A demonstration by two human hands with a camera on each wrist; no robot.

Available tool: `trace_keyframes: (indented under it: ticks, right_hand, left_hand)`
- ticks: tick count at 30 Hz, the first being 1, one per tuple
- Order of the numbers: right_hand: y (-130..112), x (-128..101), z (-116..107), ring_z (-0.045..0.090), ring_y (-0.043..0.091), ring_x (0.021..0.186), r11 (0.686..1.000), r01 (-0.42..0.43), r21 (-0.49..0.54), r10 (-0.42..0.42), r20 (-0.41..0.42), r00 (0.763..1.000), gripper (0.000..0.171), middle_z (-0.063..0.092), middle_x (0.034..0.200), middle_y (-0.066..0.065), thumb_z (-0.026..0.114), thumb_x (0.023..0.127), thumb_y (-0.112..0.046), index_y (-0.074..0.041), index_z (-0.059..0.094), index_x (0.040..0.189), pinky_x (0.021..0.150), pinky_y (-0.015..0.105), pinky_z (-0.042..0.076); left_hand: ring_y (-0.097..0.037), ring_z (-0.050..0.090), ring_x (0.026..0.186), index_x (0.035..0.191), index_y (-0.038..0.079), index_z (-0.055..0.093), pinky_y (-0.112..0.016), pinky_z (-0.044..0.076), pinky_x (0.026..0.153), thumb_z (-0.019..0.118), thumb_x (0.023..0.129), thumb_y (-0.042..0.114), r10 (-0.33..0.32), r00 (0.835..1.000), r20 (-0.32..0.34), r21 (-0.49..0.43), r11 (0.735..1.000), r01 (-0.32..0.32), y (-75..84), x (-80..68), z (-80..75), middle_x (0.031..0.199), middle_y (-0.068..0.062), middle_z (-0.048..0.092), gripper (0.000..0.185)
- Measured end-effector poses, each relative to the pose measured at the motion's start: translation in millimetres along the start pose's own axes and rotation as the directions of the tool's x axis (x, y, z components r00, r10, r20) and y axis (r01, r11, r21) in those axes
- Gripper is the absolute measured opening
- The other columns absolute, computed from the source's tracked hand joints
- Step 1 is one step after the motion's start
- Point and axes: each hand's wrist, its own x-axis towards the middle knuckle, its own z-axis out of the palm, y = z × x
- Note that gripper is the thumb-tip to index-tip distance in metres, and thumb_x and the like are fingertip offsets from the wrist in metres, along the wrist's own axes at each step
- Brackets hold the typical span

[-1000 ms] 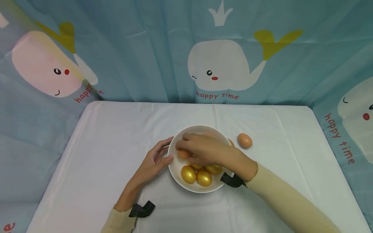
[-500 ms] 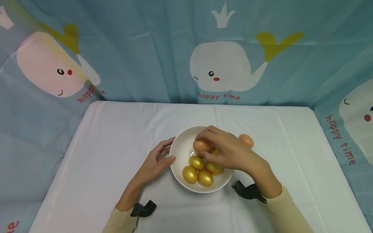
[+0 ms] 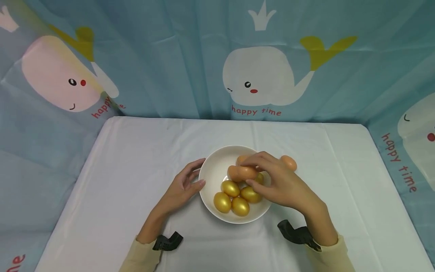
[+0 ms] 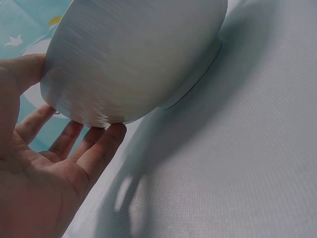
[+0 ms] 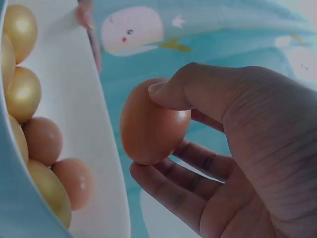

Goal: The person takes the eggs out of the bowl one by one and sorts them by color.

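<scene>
Right hand (image 3: 283, 185) pinches brown egg (image 3: 242, 173) over bowl (image 3: 212, 173)
Left hand (image 3: 183, 187) spread against bowl wall; loose pinch risks egg dropping onto gold eggs (image 3: 234, 196), cracking

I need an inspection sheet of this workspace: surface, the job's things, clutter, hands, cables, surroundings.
Surface: table under a white cloth.
Job's things: white bowl with gold eggs and brown ones; brown egg held above them.
Clutter: one loose brown egg on the cloth right of the bowl.
Hands: left hand touches the bowl's outer wall with straight fingers; right hand pinches the brown egg.
Cables: nothing seen.
Surroundings: blue whale-print curtain.
</scene>
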Motion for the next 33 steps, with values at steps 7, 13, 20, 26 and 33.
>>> trace_keyframes:
  ticks: [7, 13, 20, 26, 33]
  right_hand:
    - [5, -12, -9, 0.065, 0.005, 0.117, 0.999, -0.001, -0.035, -0.003, -0.108, 0.994, 0.045, 0.069, 0.128, -0.01, 0.083, 0.089, -0.005, -0.021, 0.068, 0.129, 0.098, 0.021, 0.059]
    - [9, -22, -14, 0.065, 0.004, 0.117, 0.997, -0.073, -0.006, 0.071, -0.164, 0.984, 0.049, 0.068, 0.128, -0.01, 0.083, 0.088, -0.001, -0.022, 0.068, 0.13, 0.1, 0.019, 0.059]
    - [16, -28, -24, 0.068, 0.003, 0.108, 0.995, -0.081, -0.065, 0.065, -0.222, 0.973, 0.048, 0.069, 0.123, -0.009, 0.085, 0.087, -0.003, -0.019, 0.068, 0.129, 0.091, 0.02, 0.062]
    - [32, -34, -28, 0.066, 0.001, 0.108, 0.997, -0.067, -0.029, 0.057, -0.269, 0.961, 0.049, 0.07, 0.124, 0.0, 0.083, 0.085, 0.005, -0.011, 0.067, 0.128, 0.09, 0.01, 0.058]
    - [41, -39, -34, 0.066, 0.0, 0.112, 0.995, -0.092, 0.027, 0.095, -0.322, 0.942, 0.049, 0.07, 0.125, 0.002, 0.081, 0.087, 0.006, -0.007, 0.066, 0.132, 0.09, 0.009, 0.058]
  left_hand:
    - [-0.012, 0.054, 0.144, 0.161, 0.015, 0.04, -0.029, 0.06, 0.104, 0.065, 0.103, 0.007, 0.004, 1.0, -0.004, 0.008, 1.0, -0.004, -1.1, -0.5, -0.1, 0.167, -0.01, 0.041, 0.063]
    - [-0.011, 0.055, 0.143, 0.161, 0.014, 0.04, -0.028, 0.059, 0.105, 0.065, 0.103, 0.007, 0.008, 1.0, -0.006, 0.001, 1.0, -0.008, 1.3, 1.0, 1.8, 0.166, -0.011, 0.041, 0.063]
    - [-0.012, 0.055, 0.143, 0.161, 0.015, 0.04, -0.028, 0.06, 0.104, 0.066, 0.103, 0.007, 0.0, 1.0, -0.011, 0.012, 1.0, 0.001, 1.9, 0.7, 2.8, 0.166, -0.01, 0.042, 0.064]
    - [-0.025, 0.052, 0.146, 0.161, 0.015, 0.04, -0.029, 0.06, 0.105, 0.066, 0.103, 0.007, -0.009, 1.0, -0.021, 0.017, 1.0, 0.009, 3.3, -0.6, 3.7, 0.167, -0.011, 0.041, 0.064]
    - [-0.025, 0.053, 0.147, 0.161, 0.017, 0.042, -0.027, 0.06, 0.103, 0.067, 0.103, 0.01, -0.023, 0.999, -0.035, 0.041, 0.999, 0.024, 4.7, 1.8, 3.6, 0.167, -0.008, 0.043, 0.064]
